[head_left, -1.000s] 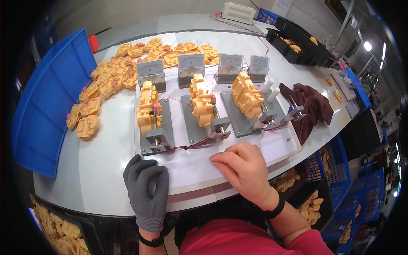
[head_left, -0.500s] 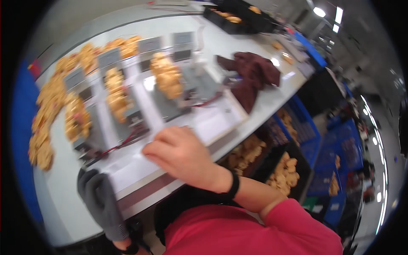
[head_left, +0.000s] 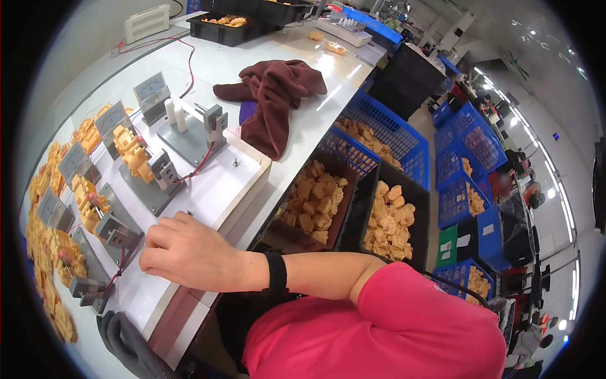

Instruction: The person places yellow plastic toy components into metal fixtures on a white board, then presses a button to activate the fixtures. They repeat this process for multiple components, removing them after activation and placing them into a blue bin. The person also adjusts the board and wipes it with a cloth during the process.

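Head view: right hand (head_left: 189, 252) resting on white board (head_left: 214, 189), seemingly empty.

Three small panel meters with pale dial faces (head_left: 151, 90) are seen standing in a row on the white bench, toward ten o'clock. At about four o'clock, white paper labels (head_left: 465, 240) are fixed on a green bin and a dark bin on the floor, and another white label (head_left: 488, 229) on a blue bin beside them. No screens or signs can be made out.
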Action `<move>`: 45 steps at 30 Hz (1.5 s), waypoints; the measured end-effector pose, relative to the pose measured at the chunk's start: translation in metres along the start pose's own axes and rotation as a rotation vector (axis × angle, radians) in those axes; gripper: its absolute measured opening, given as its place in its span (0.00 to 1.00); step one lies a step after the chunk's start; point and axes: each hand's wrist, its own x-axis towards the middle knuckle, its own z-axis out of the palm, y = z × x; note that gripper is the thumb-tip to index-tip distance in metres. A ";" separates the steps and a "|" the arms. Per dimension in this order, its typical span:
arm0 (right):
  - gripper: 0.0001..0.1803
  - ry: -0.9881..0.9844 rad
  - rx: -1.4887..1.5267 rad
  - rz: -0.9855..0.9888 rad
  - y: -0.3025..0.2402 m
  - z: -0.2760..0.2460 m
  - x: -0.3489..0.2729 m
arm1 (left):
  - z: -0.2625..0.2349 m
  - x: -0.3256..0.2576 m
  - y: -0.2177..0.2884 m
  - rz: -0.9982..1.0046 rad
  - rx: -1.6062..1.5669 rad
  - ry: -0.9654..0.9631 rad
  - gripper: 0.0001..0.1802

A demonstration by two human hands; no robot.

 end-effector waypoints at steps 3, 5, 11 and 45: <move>0.06 -0.018 -0.002 0.005 0.000 0.001 0.001 | -0.003 0.001 -0.005 -0.008 0.005 0.000 0.17; 0.06 -0.022 -0.009 0.002 0.001 0.000 -0.001 | -0.002 0.001 -0.008 -0.007 0.013 -0.018 0.17; 0.06 0.001 -0.017 -0.012 0.005 -0.003 0.000 | 0.003 0.000 -0.003 0.018 0.034 0.006 0.17; 0.11 -0.262 0.019 0.099 0.000 -0.008 0.012 | -0.006 0.006 0.045 0.027 0.166 0.023 0.12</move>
